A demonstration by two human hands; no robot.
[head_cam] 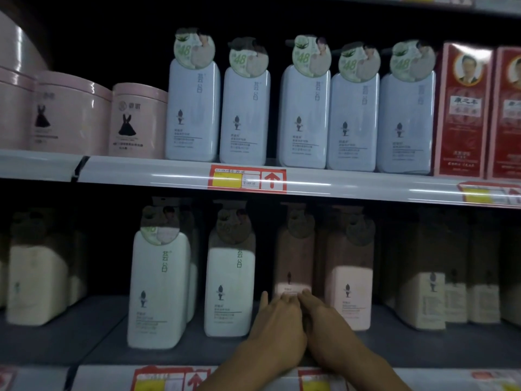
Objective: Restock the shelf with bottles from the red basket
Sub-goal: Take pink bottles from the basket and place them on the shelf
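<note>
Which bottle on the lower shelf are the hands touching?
The pink bottle set back in shadow, between the white bottle and the nearer pink one. Both hands, left and right, reach its base; the others stand untouched.

Dim overall, lit from the front. Upper bottles [304,103] brightest at 12 o'clock; lower shelf [84,328] sunk in shadow, tops of lower bottles [296,249] dark. Streaks of glare along the shelf rail [141,170]. Soft blur throughout, worse and curved toward 3 and 9 o'clock.

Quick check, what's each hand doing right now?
Left hand: fingers against the pink bottle on the lower shelf; grip cannot be told.
Right hand: on the same bottle; grip cannot be told.
</note>
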